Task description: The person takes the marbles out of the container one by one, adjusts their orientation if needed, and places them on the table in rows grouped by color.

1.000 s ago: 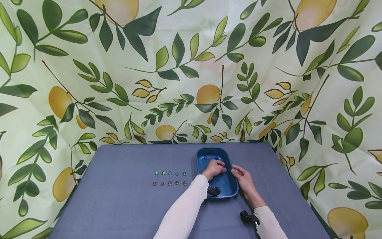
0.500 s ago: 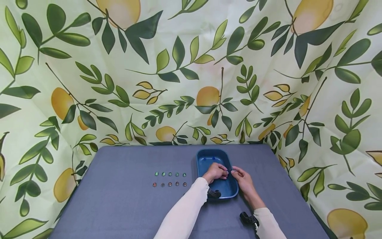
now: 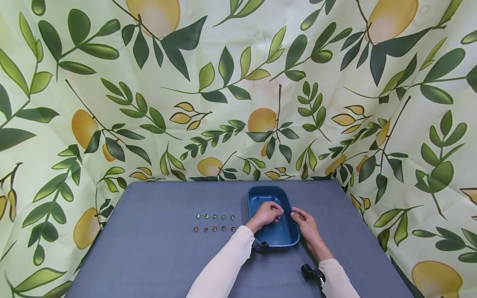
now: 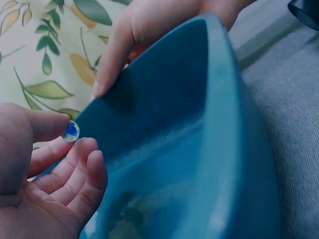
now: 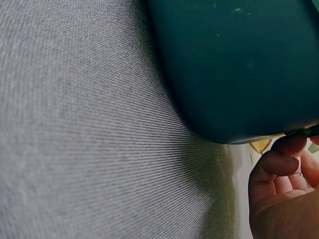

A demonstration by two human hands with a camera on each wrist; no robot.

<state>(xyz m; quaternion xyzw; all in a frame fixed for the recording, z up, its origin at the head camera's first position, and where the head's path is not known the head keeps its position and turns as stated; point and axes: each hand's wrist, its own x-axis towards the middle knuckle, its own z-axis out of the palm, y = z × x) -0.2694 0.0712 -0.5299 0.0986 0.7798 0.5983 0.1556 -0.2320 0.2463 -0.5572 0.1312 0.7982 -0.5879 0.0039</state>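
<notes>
Between thumb and fingertips, my left hand (image 3: 266,213) pinches a clear glass marble (image 4: 71,131) with a blue core, seen plainly in the left wrist view. That hand is over the blue plastic bin (image 3: 277,238), its wrist crossing the near left side. My right hand (image 3: 307,225) grips the bin's right rim, thumb on one side and fingers on the other. Two blue marbles (image 3: 273,198) lie at the far end inside the bin. In the right wrist view, the bin's outer wall (image 5: 234,64) fills the top, with the right hand (image 5: 284,194) at its edge.
Left of the bin, a row of several green marbles (image 3: 215,216) lies on the grey cloth-covered table (image 3: 160,248). A row of reddish-brown marbles (image 3: 214,229) lies nearer. Behind stands a leaf-and-fruit patterned curtain (image 3: 223,124).
My left hand has drawn slightly left over the bin, its fingers pulling away from the right wall. The right hand stays at the rim, and the marble rows keep their layout.
</notes>
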